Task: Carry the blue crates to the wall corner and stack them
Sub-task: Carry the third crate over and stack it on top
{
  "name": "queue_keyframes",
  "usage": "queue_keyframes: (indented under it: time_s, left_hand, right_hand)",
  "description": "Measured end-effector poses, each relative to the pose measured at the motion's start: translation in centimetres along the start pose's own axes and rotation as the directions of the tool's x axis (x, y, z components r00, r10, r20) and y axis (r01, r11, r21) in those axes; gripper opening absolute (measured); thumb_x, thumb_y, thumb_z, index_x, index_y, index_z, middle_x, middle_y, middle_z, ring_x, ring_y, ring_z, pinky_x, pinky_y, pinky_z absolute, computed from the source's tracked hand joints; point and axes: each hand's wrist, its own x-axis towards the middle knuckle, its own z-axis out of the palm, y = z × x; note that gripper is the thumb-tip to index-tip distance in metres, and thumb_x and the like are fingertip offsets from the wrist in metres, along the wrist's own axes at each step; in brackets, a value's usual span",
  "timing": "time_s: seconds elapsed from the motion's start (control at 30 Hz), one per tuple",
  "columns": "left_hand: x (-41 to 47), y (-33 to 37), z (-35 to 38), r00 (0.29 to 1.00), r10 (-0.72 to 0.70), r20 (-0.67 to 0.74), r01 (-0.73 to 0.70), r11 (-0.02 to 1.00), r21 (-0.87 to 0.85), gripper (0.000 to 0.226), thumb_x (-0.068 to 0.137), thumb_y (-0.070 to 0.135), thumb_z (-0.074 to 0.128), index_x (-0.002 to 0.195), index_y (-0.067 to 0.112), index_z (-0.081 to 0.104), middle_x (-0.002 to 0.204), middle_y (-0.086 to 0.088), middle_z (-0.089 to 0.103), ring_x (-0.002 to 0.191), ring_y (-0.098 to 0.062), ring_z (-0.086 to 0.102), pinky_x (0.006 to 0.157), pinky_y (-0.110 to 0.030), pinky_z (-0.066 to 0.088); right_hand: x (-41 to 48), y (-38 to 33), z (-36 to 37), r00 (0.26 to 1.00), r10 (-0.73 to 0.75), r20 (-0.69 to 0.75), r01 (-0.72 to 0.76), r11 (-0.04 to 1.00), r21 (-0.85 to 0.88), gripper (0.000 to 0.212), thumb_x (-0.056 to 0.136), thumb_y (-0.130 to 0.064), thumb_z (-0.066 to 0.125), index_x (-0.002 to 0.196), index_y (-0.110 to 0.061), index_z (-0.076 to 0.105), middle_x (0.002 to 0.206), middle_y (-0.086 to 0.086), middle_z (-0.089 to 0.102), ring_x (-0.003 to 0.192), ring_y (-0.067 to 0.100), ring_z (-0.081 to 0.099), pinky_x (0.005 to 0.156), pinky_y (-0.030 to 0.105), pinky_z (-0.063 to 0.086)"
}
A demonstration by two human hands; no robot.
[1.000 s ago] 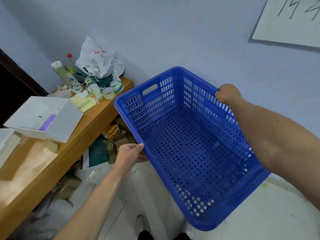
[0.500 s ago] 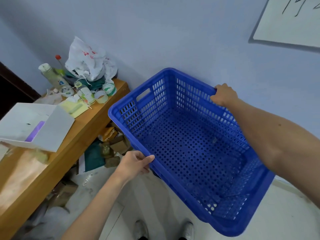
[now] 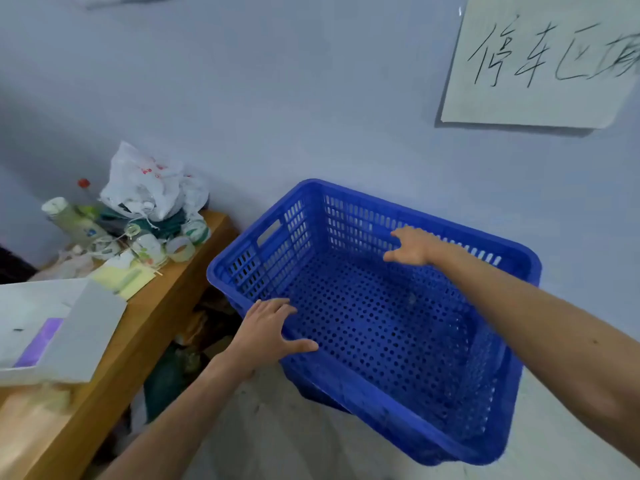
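A blue perforated plastic crate [image 3: 367, 408] sits low against the pale wall, its open top facing me and nothing inside it. A darker blue edge [image 3: 322, 398] shows under its near-left corner; I cannot tell whether that is another crate. My left hand [image 3: 270, 336] hovers at the near-left rim with fingers spread and the thumb reaching over the inside, gripping nothing. My right hand [image 3: 412, 245] is held open in front of the far wall of the crate, fingers apart, off the rim.
A wooden table [image 3: 145, 327] runs along the left, carrying a white box [image 3: 59, 334], a white plastic bag [image 3: 145, 181], bottles and tape rolls. Clutter [image 3: 194, 341] lies under it. A handwritten paper sign [image 3: 540, 60] hangs on the wall. The pale floor [image 3: 277, 441] lies below me.
The crate has gone down and levelled out by the wall. Both hands have let go of its rim and opened; the right hand has moved inward over the crate.
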Motion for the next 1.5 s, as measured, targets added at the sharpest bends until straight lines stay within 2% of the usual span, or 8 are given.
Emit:
queue_keyframes:
  time_s: [0.1,0.23,0.4,0.53,0.63,0.77,1.07,1.5]
  left_hand:
    - [1.3,-1.4,0.2,0.994,0.104,0.036,-0.106,0.994,0.042,0.101,0.06,0.102,0.027,0.116,0.029,0.068,0.12,0.013,0.063,0.117,-0.01,0.052,0.116,-0.038,0.022]
    - [1.7,-2.9,0.5,0.949,0.313,-0.03,-0.302,0.934,0.189,0.095,0.058,0.103,0.024,0.082,0.02,0.063,0.072,0.004,0.054,0.068,-0.013,0.048,0.077,-0.029,0.034]
    - [3.2,-4.9,0.4,0.898,0.438,0.048,-0.435,0.862,0.261,0.035,0.087,0.06,0.059,0.096,0.026,0.06,0.088,0.004,0.064,0.084,-0.018,0.06,0.075,-0.032,0.039]
    - [4.1,-6.4,0.1,0.907,0.419,0.042,-0.406,0.845,0.349,0.01,0.095,0.036,0.061,0.095,0.026,0.057,0.091,0.001,0.067,0.088,-0.021,0.065,0.076,-0.035,0.048]
    - [4.8,-7.4,-0.5,0.909,0.414,0.035,-0.393,0.83,0.396,0.014,0.095,0.04,0.06,0.088,0.029,0.054,0.085,0.003,0.066,0.084,-0.019,0.065,0.07,-0.034,0.048]
    - [5.1,-7.5,-0.4,0.906,0.422,0.032,-0.39,0.803,0.451,0.019,0.094,0.046,0.059,0.084,0.032,0.052,0.077,0.007,0.062,0.081,-0.017,0.065,0.068,-0.032,0.048]
    - [5.9,-6.2,-0.2,0.931,0.365,-0.002,-0.313,0.799,0.513,0.027,0.095,0.051,0.056,0.095,0.026,0.065,0.073,0.005,0.062,0.068,-0.015,0.061,0.062,-0.029,0.049]
    - [7.9,-0.4,0.8,0.971,0.234,-0.044,-0.174,0.822,0.542,0.027,0.097,0.047,0.056,0.092,0.022,0.063,0.058,0.006,0.044,0.052,-0.012,0.042,0.054,-0.029,0.04]
  right_hand:
    - [-3.4,-2.3,1.3,0.99,-0.015,0.138,0.015,1.0,0.0,0.079,0.095,-0.057,0.05,0.155,-0.013,0.023,0.162,0.007,0.021,0.146,0.028,0.027,0.116,0.045,0.028]
    - [-9.2,-6.5,3.2,0.954,-0.043,0.298,0.047,0.999,-0.006,0.073,0.094,-0.063,0.046,0.15,-0.016,0.036,0.157,0.002,0.034,0.141,0.023,0.035,0.112,0.043,0.032]
    - [-15.1,-11.8,8.5,0.936,-0.115,0.334,0.056,0.982,0.179,0.076,0.08,-0.076,0.053,0.135,-0.022,0.05,0.133,-0.004,0.053,0.117,0.019,0.053,0.098,0.038,0.044]
    - [-17.7,-12.6,15.1,0.991,-0.036,0.125,0.045,0.996,-0.074,0.055,0.09,-0.057,0.055,0.121,-0.016,0.038,0.098,0.006,0.052,0.079,0.028,0.052,0.07,0.042,0.046]
    - [-18.8,-11.9,17.9,0.991,-0.014,-0.132,-0.012,0.981,-0.191,0.042,0.097,-0.045,0.05,0.125,-0.018,0.033,0.105,0.009,0.051,0.06,0.025,0.042,0.06,0.04,0.039]
    - [-19.4,-10.6,19.1,0.967,0.009,-0.255,-0.076,0.963,-0.257,0.029,0.102,-0.039,0.041,0.122,-0.019,0.036,0.103,0.006,0.051,0.06,0.028,0.049,0.054,0.042,0.042]
    - [-18.3,-7.9,17.5,0.962,-0.076,-0.261,-0.015,0.945,-0.328,0.021,0.102,-0.037,0.039,0.112,-0.019,0.039,0.089,0.003,0.051,0.047,0.022,0.04,0.045,0.035,0.031]
    - [-14.7,-1.0,13.5,0.967,-0.034,-0.254,-0.04,0.959,-0.28,0.031,0.101,-0.041,0.044,0.121,-0.019,0.039,0.1,0.005,0.055,0.061,0.025,0.05,0.056,0.039,0.045]
